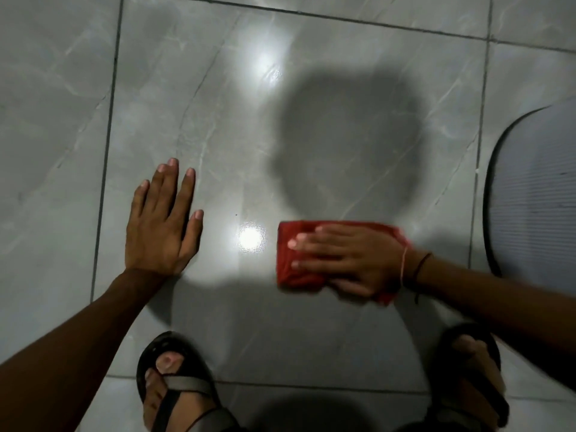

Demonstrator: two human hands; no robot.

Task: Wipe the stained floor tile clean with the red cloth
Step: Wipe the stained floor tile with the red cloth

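Two hands meet the grey tile (pixel 311 57) we look down on: our left hand (pixel 163 221) lies flat and empty, fingers spread and pointing away from us, well left of the cloth (pixel 285 254). Our right hand (pixel 346 257) presses palm-down on the folded red cloth, fingers straight and pointing left, pinning rather than clenching it. We see the cloth on the near right part of the tile, its long axis running left to right, just below a dark rounded shadow (pixel 349 145) and above our sandals (pixel 174 381).
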